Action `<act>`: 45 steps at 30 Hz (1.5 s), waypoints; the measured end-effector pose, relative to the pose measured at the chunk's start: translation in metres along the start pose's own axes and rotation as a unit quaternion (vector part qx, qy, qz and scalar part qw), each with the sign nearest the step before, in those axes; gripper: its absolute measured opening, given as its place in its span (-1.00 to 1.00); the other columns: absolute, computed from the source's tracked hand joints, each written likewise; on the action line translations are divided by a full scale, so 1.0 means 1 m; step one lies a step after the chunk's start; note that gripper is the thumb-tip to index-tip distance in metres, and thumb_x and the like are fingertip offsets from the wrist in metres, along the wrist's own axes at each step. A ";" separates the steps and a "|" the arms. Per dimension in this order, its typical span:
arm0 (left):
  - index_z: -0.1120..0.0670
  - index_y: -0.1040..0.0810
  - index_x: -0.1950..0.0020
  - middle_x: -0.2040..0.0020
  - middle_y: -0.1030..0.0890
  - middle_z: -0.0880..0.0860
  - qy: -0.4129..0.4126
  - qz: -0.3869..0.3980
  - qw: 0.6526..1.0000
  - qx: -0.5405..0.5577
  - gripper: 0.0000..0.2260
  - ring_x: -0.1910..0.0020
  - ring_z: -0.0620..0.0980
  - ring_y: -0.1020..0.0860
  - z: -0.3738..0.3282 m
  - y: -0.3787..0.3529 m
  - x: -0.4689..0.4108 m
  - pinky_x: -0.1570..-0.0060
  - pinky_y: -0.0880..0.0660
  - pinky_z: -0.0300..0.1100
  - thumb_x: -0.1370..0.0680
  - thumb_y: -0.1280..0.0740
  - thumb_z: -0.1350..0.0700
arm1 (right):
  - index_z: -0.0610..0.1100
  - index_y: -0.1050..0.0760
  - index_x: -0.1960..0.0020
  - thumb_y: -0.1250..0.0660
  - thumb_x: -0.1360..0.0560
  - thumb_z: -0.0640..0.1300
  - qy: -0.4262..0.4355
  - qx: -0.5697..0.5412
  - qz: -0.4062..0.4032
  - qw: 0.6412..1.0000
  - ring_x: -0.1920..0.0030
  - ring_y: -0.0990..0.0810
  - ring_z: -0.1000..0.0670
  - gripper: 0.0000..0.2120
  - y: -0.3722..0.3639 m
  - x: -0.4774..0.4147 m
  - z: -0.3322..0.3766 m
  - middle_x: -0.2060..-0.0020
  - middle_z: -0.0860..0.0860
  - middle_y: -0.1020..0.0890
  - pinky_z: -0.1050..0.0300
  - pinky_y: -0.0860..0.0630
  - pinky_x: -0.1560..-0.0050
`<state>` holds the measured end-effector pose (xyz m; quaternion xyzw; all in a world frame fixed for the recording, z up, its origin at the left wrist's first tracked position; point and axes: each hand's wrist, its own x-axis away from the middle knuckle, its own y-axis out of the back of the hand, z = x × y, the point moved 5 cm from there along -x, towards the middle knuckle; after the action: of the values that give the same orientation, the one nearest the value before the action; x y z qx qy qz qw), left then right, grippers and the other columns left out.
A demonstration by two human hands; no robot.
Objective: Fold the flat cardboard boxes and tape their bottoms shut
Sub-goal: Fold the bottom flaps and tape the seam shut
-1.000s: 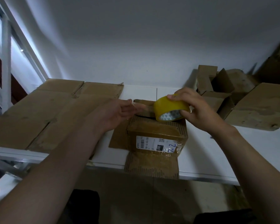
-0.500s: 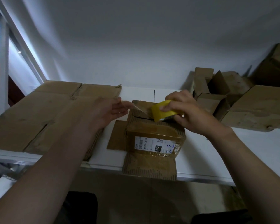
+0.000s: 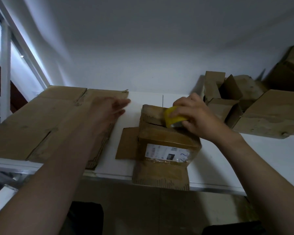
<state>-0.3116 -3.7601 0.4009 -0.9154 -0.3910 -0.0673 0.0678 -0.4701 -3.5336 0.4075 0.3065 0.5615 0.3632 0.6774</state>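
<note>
1. Box (image 3: pixel 166 138) at front edge of worktop (image 3: pixel 244 158), flaps up for taping.
2. Right hand (image 3: pixel 199 119) fingers gripping tape roll (image 3: pixel 173 116), pressed on flap seam, likely laying tape.
3. Left hand (image 3: pixel 112 107) blurred, fingers straight, clear of box.

We take this for a packing or storage room, not a home. A plain white worktop (image 3: pixel 253 150) with a metal front edge runs along a bare white wall (image 3: pixel 143 48). Flat sheets of cardboard (image 3: pixel 41 119) are stacked on its left side, and a heap of made-up boxes (image 3: pixel 270 114) sits on its right. Between them stands a box (image 3: pixel 168 138) with a printed shipping label (image 3: pixel 166 154), and a roll of yellow tape (image 3: pixel 174 117) is against its top. The floor (image 3: pixel 159 209) below is bare and dull.
</note>
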 end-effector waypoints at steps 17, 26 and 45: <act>0.16 -0.53 -0.08 0.01 -0.74 0.05 0.008 -0.034 0.999 -0.016 -0.83 -0.07 -0.01 -0.68 0.003 0.024 0.002 -0.05 -0.57 -0.09 -0.70 -0.17 0.14 | -0.08 -0.58 -0.19 -0.38 -0.40 -0.37 -0.097 -0.219 -0.073 0.968 -0.21 -0.49 0.07 -0.60 0.027 0.016 -0.011 -0.11 -0.02 -0.52 0.16 -0.48 -0.12; 0.24 -0.58 -0.10 0.03 -0.74 0.06 -0.050 -0.086 0.995 -0.030 -0.80 -0.04 -0.03 -0.70 -0.001 0.026 -0.007 0.03 -0.57 -0.15 -0.67 -0.18 0.20 | -0.02 -0.63 -0.25 -0.39 -0.41 -0.45 -0.011 -0.029 -0.042 0.999 -0.14 -0.45 -0.17 -0.49 0.039 0.001 -0.005 -0.17 -0.12 -0.54 -0.09 -0.44 -0.12; 0.21 -0.57 -0.05 -0.04 -0.74 0.02 0.017 0.051 0.998 -0.024 -0.82 0.02 -0.04 -0.71 0.022 0.015 0.027 0.18 -0.61 -0.22 -0.68 -0.19 0.19 | 0.04 -0.69 -0.13 -0.27 -0.34 -0.39 -0.091 0.025 -0.009 0.996 -0.14 -0.44 -0.08 -0.49 0.093 0.049 -0.018 -0.09 -0.05 -0.50 0.11 -0.35 -0.15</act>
<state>-0.2804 -3.7474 0.3830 -0.9341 -0.3412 -0.0892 0.0556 -0.4965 -3.4409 0.4546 0.3501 0.5096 0.3131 0.7209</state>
